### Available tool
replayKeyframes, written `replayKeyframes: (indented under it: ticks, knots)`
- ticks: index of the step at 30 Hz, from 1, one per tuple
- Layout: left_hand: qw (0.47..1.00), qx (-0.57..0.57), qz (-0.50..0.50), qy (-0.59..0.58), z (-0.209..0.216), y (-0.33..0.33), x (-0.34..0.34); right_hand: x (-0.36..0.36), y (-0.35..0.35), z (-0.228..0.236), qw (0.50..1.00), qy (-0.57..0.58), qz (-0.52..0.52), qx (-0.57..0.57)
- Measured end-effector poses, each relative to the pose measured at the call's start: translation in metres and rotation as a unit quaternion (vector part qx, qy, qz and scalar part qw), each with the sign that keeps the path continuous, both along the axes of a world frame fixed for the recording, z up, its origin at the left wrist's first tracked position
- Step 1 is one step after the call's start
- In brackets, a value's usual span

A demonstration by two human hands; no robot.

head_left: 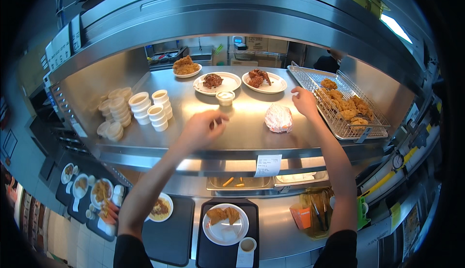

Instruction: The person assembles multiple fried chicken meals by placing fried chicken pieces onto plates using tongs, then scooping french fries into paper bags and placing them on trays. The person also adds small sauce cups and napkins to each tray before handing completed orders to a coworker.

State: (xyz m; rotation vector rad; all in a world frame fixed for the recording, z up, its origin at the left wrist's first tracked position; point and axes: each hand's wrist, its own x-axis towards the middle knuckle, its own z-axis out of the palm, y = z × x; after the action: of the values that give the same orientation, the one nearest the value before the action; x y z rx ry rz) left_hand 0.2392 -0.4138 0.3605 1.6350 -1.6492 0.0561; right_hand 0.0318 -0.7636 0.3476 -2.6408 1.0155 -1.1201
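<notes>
My left hand point(206, 127) hovers over the steel shelf point(242, 137), fingers loosely bent and apart, with nothing visible in them. Just beyond it stands a small white cup point(225, 97) with pale contents. Farther back, a white plate point(232, 81) carries a reddish glazed piece of food. My right hand point(304, 101) is between a second plate point(277, 88) of glazed chicken and a wire basket point(373, 118) of fried chicken. Its fingers are slightly bent, with nothing seen between them. A paper-wrapped round bundle point(278, 118) sits on the shelf, nearer me and left of my right wrist.
Stacked white cups point(158, 118) stand at the shelf's left. A small plate of fried food point(187, 73) is at the back. Below, a black tray point(206, 256) holds a plate and cup. A paper slip point(268, 165) hangs from the shelf edge.
</notes>
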Motion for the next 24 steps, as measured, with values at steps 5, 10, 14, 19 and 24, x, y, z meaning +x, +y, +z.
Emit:
replayKeyframes:
  ticks: [5,10,14,19,24]
  knots:
    - [0.996,0.063,-0.046,0.035,-0.011,0.082,-0.021,0.052,-0.075,-0.026,0.967,0.201,-0.012,-0.157]
    - [0.970,0.128,0.004,0.205,-0.029,0.139,-0.006,0.073,-0.118,-0.028,0.995,0.101,0.027,0.002]
    - [0.936,0.048,0.070,0.341,-0.055,0.171,-0.010,0.076,-0.135,-0.025,0.969,0.044,-0.092,0.223]
    - [0.886,-0.030,0.130,0.445,-0.094,0.224,-0.060,0.083,-0.137,-0.031,0.922,-0.044,-0.066,0.378]
    - [0.809,-0.091,0.225,0.535,-0.132,0.284,-0.120,0.085,-0.129,-0.035,0.820,-0.205,0.011,0.534]
